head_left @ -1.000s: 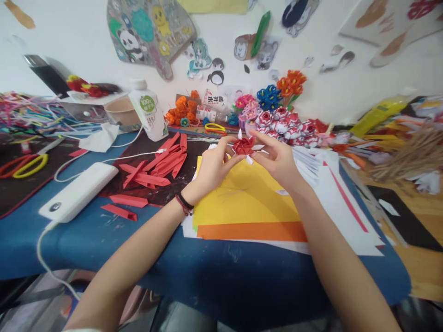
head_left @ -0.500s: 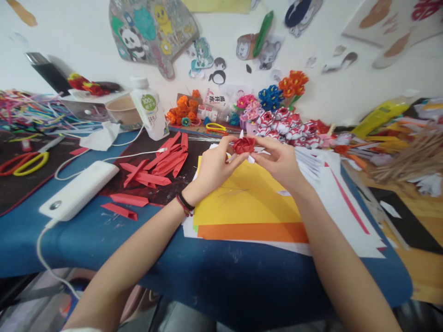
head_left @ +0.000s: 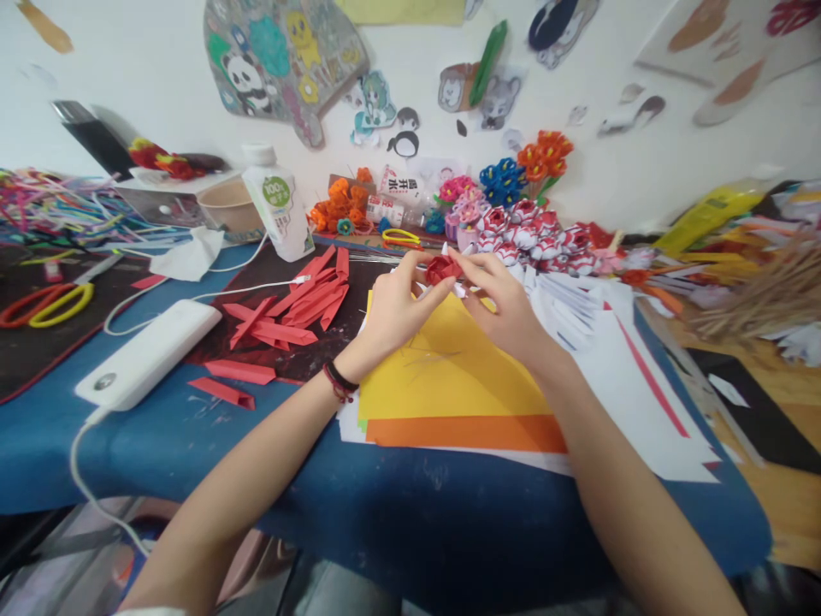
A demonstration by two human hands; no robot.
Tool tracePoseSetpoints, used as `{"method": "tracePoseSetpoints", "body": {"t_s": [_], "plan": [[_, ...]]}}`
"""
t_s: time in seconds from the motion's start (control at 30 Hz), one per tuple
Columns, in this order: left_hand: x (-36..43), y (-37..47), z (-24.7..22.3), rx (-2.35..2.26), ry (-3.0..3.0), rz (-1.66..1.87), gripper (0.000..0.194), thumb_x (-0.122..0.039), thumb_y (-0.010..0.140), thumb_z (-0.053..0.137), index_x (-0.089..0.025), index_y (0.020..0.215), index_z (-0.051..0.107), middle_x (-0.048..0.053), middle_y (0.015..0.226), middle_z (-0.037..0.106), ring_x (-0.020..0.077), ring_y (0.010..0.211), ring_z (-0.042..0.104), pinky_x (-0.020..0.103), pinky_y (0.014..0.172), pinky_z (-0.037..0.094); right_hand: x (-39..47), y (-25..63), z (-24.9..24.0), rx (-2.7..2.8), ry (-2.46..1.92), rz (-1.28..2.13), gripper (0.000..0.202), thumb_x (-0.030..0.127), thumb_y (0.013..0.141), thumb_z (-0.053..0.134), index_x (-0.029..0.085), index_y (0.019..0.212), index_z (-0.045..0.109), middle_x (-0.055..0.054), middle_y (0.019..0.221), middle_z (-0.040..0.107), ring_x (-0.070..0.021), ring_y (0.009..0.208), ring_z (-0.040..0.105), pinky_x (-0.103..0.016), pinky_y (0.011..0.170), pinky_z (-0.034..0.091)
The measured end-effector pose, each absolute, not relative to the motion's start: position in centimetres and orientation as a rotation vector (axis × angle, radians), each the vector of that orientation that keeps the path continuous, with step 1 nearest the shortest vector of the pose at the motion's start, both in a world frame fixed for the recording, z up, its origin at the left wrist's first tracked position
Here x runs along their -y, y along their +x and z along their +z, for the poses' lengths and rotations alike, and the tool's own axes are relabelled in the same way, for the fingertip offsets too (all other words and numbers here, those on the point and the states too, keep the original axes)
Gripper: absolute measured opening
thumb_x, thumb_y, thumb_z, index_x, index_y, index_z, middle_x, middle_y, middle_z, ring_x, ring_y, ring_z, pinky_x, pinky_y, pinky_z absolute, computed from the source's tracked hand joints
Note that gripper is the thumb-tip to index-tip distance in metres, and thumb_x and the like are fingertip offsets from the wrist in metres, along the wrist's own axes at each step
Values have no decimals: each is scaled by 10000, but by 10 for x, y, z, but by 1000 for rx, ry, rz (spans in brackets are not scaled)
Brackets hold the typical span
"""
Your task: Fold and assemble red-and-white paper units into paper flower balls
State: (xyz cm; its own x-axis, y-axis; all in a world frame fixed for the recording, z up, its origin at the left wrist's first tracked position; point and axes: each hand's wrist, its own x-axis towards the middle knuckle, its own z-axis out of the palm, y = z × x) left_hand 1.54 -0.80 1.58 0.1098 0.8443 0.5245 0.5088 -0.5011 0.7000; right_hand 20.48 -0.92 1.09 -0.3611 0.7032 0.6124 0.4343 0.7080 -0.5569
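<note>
Between my two hands is a red paper flower with white outer petals, held up above the yellow paper sheets. My left hand grips its left side, thumb along the near edge. From the other side, the fingers of my right hand close on the white petals. Part of the flower is hidden by the fingers. Left of my hands lies a pile of folded red paper strips. Finished red-and-white paper flowers are bunched just behind my right hand.
A white power bank with cables and a white bottle stand to the left, near scissors. White paper strips lie right of my hands. Brown sticks are heaped at the far right.
My right hand has shifted left and its fingers have drawn in closer round the flower. The flower has moved slightly left and tilted, and fewer white petals show.
</note>
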Motion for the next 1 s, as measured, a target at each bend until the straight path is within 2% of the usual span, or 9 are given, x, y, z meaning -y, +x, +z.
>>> {"method": "tracePoseSetpoints", "body": {"t_s": [0.13, 0.37, 0.5, 0.6, 0.7, 0.83, 0.9, 1.0], "plan": [[8, 16, 16, -1315, 1969, 1362, 332, -397, 912, 733, -203, 1162, 629, -20, 820, 737, 101, 687, 651, 216, 641, 461, 12, 200, 10, 2014, -853, 358, 615, 188, 983, 502, 309, 1584, 454, -119, 1334, 564, -233, 1159, 624, -370, 898, 606], [0, 13, 14, -1153, 1947, 1416, 288, -374, 959, 672, -211, 1189, 615, -3, 837, 704, 114, 747, 658, 217, 644, 484, 17, 200, 19, 1776, -901, 612, 524, 297, 964, 602, 312, 1487, 575, -79, 1349, 656, -170, 911, 704, -326, 801, 644], [-1, 9, 17, -1105, 2052, 1316, 329, -424, 972, 657, -207, 1217, 617, 14, 909, 718, 133, 804, 673, 236, 683, 494, 16, 198, 16, 1607, -967, 441, 346, 292, 923, 680, 270, 1267, 697, -44, 1091, 773, -187, 808, 750, -332, 770, 637], [3, 6, 23, -1214, 2270, 1409, 408, -422, 948, 703, -210, 1279, 591, 49, 1071, 717, 173, 933, 665, 291, 806, 496, 16, 198, 13, 1582, -1014, 239, 246, 286, 931, 671, 274, 1175, 700, -17, 980, 786, -196, 742, 758, -341, 749, 628], [5, 2, 29, -1234, 2572, 1440, 324, -431, 927, 730, -224, 1163, 649, 74, 1170, 693, 241, 1100, 608, 372, 946, 448, 17, 200, 12, 1656, -1048, 60, 235, 290, 954, 640, 280, 1183, 694, -22, 969, 786, -220, 784, 770, -349, 742, 621], [3, 1, 27, -1243, 2778, 1304, 154, -389, 950, 699, -236, 952, 702, 49, 1090, 708, 257, 1057, 562, 401, 907, 393, 18, 200, 13, 1815, -1040, -7, 277, 269, 985, 593, 290, 1251, 665, -32, 1029, 777, -227, 851, 758, -357, 760, 604], [2, 1, 25, -1236, 2736, 1302, 134, -335, 967, 672, -231, 887, 700, 36, 1041, 713, 244, 1019, 554, 396, 881, 382, 19, 199, 15, 1868, -1007, -38, 278, 287, 992, 588, 283, 1262, 653, -58, 1101, 751, -239, 914, 733, -387, 817, 592], [0, 3, 22, -1280, 2549, 1364, 139, -297, 965, 660, -225, 851, 692, 32, 972, 716, 232, 987, 557, 400, 895, 390, 20, 199, 18, 1896, -956, -175, 213, 404, 958, 654, 258, 1110, 686, -99, 1107, 703, -285, 1027, 672, -433, 882, 555]]}}
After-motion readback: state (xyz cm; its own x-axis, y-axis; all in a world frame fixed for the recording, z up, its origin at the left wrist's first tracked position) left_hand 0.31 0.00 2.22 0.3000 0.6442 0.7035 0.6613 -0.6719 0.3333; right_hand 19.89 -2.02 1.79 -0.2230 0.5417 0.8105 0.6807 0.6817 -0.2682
